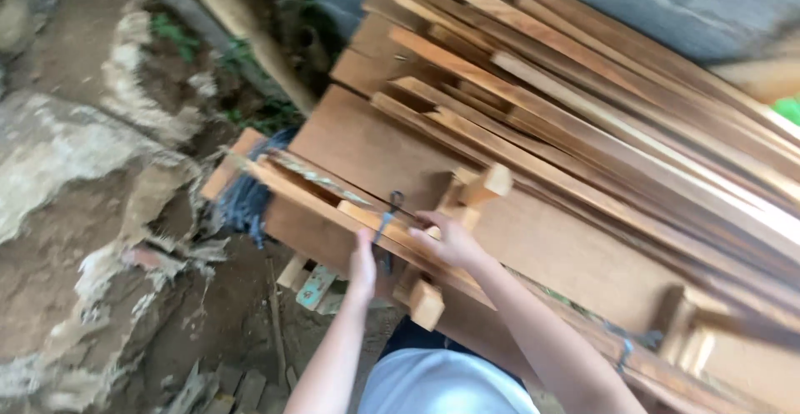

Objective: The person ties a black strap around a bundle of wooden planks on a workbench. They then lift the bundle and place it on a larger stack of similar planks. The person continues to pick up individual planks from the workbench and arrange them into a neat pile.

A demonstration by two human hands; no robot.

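Observation:
My left hand [362, 265] grips the lower end of a thin dark wire tie [390, 214] that loops over a wooden bar [333, 205] at the near edge of a brown board. My right hand [446, 237] pinches the same wire near its top, beside a short upright wood block [484, 185]. Another short block [426, 302] sticks out below the bar, between my forearms. The frame is blurred, so the exact finger hold is hard to tell.
A tall stack of long wooden planks [583, 105] lies across the right. A bundle of dark wire [247, 197] hangs at the board's left end. Rough earth and rock [75, 180] fill the left. Wood scraps [312, 285] lie on the ground. A grey wall [683, 5] stands behind.

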